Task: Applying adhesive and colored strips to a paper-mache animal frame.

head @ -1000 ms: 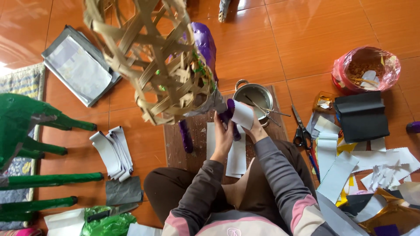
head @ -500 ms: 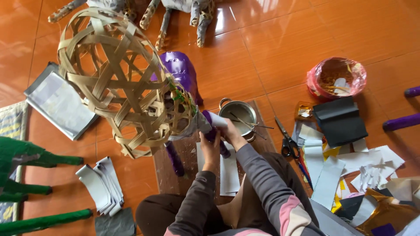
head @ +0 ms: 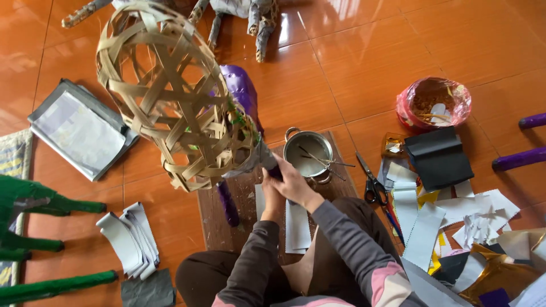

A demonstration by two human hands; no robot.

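A: What hazard does the woven bamboo frame (head: pixel 170 96) present?

B: It is top-heavy and tilted. Both hands grip only its narrow paper-wrapped neck: the right hand (head: pixel 293 182) closes around it, the left hand (head: pixel 272 196) clasps just below. A slackened grip probably drops it onto the steel pot (head: pixel 307 153) just right of the neck.

A: Appearance?

B: Open lattice of pale strips, unwrapped, raised left of the pot.
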